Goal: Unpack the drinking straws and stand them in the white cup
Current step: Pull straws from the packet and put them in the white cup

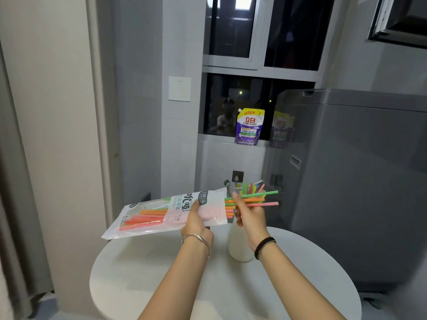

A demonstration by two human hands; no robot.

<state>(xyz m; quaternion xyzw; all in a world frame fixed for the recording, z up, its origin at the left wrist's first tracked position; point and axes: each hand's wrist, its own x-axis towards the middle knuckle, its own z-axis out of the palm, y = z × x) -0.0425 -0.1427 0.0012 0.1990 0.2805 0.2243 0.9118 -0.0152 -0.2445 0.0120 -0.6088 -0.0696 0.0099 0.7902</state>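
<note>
Left hand (pixel 196 221) grips packet (pixel 147 215), right hand (pixel 249 218) pinches straws (pixel 255 200); pouch (pixel 249 127) apparently reads 立白.

A purple detergent pouch (pixel 249 127) stands on the windowsill (pixel 221 139), a grey washing machine (pixel 360 181) beside the round white tabletop (pixel 143 273).

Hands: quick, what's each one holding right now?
Left hand: grips the straw bag.
Right hand: pinches a bunch of straws poking out of the bag.
</note>
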